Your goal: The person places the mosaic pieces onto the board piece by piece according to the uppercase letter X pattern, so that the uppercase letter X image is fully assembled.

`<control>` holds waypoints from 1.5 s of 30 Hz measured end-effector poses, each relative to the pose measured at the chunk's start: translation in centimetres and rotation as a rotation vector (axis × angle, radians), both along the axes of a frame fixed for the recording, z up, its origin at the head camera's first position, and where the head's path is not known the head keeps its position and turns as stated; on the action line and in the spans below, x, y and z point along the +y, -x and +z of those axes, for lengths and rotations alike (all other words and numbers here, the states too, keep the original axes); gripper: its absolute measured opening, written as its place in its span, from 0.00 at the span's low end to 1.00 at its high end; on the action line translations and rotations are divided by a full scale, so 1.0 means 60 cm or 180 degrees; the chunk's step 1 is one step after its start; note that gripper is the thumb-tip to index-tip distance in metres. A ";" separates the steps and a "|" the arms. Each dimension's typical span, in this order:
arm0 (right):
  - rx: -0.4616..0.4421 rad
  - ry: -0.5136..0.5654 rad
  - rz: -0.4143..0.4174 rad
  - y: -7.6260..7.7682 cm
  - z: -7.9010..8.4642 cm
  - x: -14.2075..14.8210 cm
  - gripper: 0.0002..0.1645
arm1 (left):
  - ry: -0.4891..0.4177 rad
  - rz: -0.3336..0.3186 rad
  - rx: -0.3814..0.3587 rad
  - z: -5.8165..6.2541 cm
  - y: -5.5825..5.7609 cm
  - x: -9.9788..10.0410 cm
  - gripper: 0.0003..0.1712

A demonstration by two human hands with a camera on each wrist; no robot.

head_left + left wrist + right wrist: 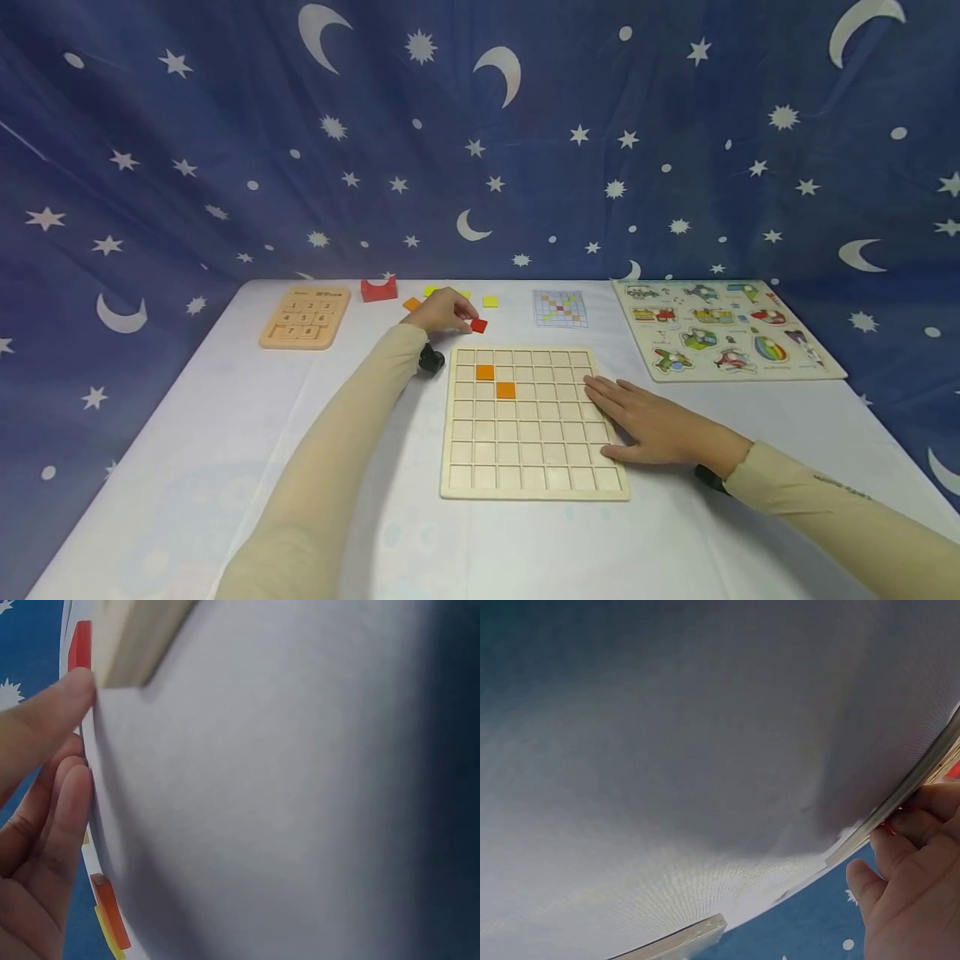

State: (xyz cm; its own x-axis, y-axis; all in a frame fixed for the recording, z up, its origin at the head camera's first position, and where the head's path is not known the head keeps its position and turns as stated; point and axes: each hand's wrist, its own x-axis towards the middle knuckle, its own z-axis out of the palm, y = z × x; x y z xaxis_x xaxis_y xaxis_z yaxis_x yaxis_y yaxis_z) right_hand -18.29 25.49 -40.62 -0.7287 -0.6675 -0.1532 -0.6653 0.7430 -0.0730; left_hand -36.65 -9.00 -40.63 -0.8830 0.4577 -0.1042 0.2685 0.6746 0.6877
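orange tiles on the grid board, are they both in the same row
No, one orange tile sits one row farther back on the grid board than the other orange tile.

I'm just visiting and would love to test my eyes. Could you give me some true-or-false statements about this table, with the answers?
1. Two orange tiles sit diagonally in the grid board. True.
2. The right hand is at the red tile. False: the left hand has its fingertips on the red tile.
3. The right hand rests at the board's right edge. True.
4. The number puzzle lies to the right of the grid board. False: the number puzzle is on the left.
5. The backdrop has moons and stars. True.
6. Every square of the grid board is filled. False: most are bare.
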 end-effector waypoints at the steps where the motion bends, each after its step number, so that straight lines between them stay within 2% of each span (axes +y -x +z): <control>1: -0.0004 0.0008 0.0000 0.000 0.000 0.000 0.52 | -0.0002 0.0006 -0.0010 0.000 0.001 0.000 0.16; 7: 0.0006 0.0005 0.0012 0.000 0.001 -0.001 0.52 | 0.0013 0.0019 -0.0060 -0.002 0.005 0.000 0.16; 18: 0.0125 0.0027 0.0089 0.000 0.002 -0.002 0.51 | 0.0106 0.0024 0.0017 0.004 -0.006 0.003 0.16; 28: 0.0063 0.0001 0.0048 0.000 0.002 -0.002 0.52 | 0.0030 0.0028 0.0026 0.001 -0.011 0.008 0.16; 36: 0.0060 0.0020 0.0064 -0.001 0.001 0.001 0.52 | -0.0002 -0.0097 0.0071 -0.004 -0.005 0.010 0.16; 45: 0.0047 -0.0004 0.0049 0.000 -0.001 0.000 0.52 | 0.0033 -0.0082 -0.0009 -0.007 -0.002 0.008 0.14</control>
